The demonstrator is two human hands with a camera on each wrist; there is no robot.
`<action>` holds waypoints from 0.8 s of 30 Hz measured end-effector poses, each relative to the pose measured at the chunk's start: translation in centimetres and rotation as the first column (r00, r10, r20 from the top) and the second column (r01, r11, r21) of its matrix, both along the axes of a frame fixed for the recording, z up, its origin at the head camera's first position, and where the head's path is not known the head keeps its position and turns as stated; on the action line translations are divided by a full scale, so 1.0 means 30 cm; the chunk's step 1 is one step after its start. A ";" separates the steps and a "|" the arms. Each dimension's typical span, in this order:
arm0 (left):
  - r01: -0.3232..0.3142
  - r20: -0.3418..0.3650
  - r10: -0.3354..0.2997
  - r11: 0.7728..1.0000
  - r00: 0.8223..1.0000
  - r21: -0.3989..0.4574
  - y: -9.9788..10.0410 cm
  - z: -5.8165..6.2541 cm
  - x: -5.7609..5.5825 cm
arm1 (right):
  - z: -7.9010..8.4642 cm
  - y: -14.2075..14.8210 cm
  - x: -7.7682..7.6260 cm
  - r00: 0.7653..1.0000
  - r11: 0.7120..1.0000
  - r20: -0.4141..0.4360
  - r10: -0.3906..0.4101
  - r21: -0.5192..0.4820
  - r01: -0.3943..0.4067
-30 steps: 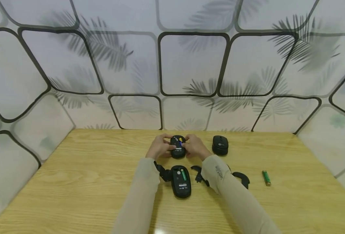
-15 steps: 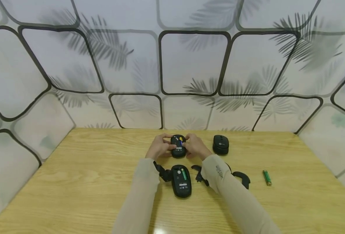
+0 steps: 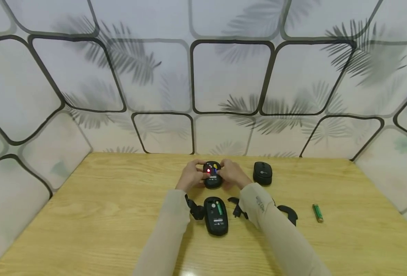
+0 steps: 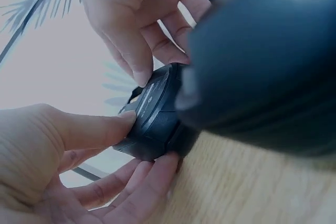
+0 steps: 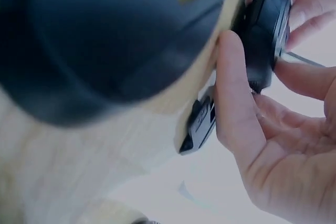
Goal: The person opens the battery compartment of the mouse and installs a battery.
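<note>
A black computer mouse (image 3: 213, 183) is held bottom up near the table's far edge. Its battery bay is uncovered, and a yellow and blue battery (image 3: 215, 166) shows inside. A red light (image 3: 208, 170) glows on its underside. My left hand (image 3: 191, 175) grips the mouse from the left, thumb on the label side, fingers curled beneath. From the right, my right hand (image 3: 233, 174) pinches it, with the thumb by the battery bay. In the left wrist view both thumbs press the mouse (image 4: 157, 103). The right wrist view shows its side (image 5: 262, 32) between thumb and fingers.
A second upturned mouse (image 3: 217, 226) with a green battery in its bay lies nearer on the wooden table (image 3: 103, 214). Upright at the right stands a third mouse (image 3: 263, 174). A loose green battery (image 3: 317, 212) lies farther right. Black straps cross both wrists; dark blurred shapes block part of both wrist views.
A red light now glows on the underside of the held mouse. Both hands keep their grip almost unmoved; the whole head view has shifted slightly.
</note>
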State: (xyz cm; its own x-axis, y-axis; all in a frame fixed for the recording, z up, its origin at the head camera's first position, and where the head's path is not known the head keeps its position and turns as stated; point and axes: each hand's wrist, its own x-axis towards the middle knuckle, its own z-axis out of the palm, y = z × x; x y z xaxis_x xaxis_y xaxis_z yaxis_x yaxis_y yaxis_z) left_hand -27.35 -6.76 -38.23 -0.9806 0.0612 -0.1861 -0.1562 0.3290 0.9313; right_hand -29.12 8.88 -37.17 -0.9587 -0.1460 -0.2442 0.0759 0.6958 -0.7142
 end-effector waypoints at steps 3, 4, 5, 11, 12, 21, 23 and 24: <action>0.007 0.009 -0.007 0.999 1.000 -0.031 -0.007 0.008 0.000 | 0.009 0.020 -0.004 0.999 0.999 -0.008 0.037 0.024 -0.037; 0.011 0.011 -0.010 0.999 1.000 -0.043 -0.009 0.011 -0.001 | 0.013 0.030 -0.005 0.999 0.999 -0.007 0.041 0.017 -0.041; 0.015 0.009 -0.014 0.998 1.000 -0.054 -0.011 0.013 -0.002 | 0.019 0.042 -0.003 0.999 0.999 -0.003 0.043 -0.001 -0.043; 0.007 -0.076 -0.013 0.997 0.997 -0.082 -0.005 0.048 -0.007 | 0.088 0.153 0.013 1.000 0.980 -0.005 0.016 -0.200 -0.017; 0.007 -0.091 -0.015 0.997 0.996 -0.083 0.000 0.057 -0.008 | 0.103 0.175 0.016 1.000 0.976 -0.011 0.015 -0.215 -0.017; -0.048 -0.223 0.007 0.983 0.975 -0.179 0.055 0.126 -0.005 | 0.181 0.355 0.025 0.999 0.985 -0.041 -0.021 -0.173 0.013; -0.046 -0.233 0.005 0.985 0.973 -0.169 0.071 0.136 -0.006 | 0.186 0.382 0.027 0.999 0.986 -0.042 -0.029 -0.165 0.022; -0.039 -0.235 0.002 0.987 0.972 -0.157 0.081 0.140 -0.007 | 0.187 0.396 0.027 0.999 0.986 -0.039 -0.034 -0.165 0.027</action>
State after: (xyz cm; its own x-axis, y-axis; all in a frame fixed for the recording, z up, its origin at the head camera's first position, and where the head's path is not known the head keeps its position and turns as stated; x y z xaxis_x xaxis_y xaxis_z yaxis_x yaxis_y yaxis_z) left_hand -27.55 -4.34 -34.01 -0.9987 0.0288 0.0423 0.0509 0.4750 0.8785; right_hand -28.30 20.77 -31.55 -0.9722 -0.1512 -0.1790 0.0632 0.5665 -0.8217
